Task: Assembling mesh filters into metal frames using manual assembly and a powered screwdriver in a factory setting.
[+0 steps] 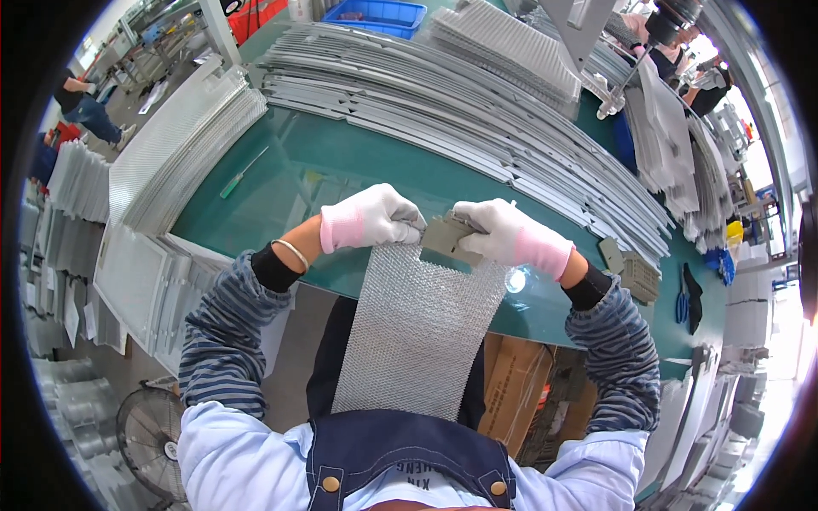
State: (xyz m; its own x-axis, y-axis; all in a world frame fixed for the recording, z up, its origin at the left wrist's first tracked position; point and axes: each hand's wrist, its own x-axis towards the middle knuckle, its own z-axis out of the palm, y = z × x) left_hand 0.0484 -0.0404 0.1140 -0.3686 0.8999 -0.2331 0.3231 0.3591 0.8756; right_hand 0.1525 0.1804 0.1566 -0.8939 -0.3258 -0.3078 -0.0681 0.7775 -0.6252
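Observation:
A silver expanded-metal mesh panel point(417, 332) hangs from the bench edge toward my lap, with a notch in its top edge. My left hand point(368, 220), in a white glove with a pink cuff, is closed on the panel's top left corner. My right hand point(515, 237), gloved alike, pinches a small grey-green plate point(445, 238) with a tab. The plate sits over the notch, between my two hands. Its lower edge lies close to the mesh; whether they are joined I cannot tell. My fingertips are partly hidden behind the plate and panel.
Long metal strips point(409, 94) are piled across the back of the green bench point(341, 153). A green-handled screwdriver point(243, 175) lies left; blue-handled pliers point(682, 305) lie right, near a stack of small plates point(639, 278). Mesh panels point(175, 153) lean left. Below are a fan point(152, 443) and a cardboard box point(514, 383).

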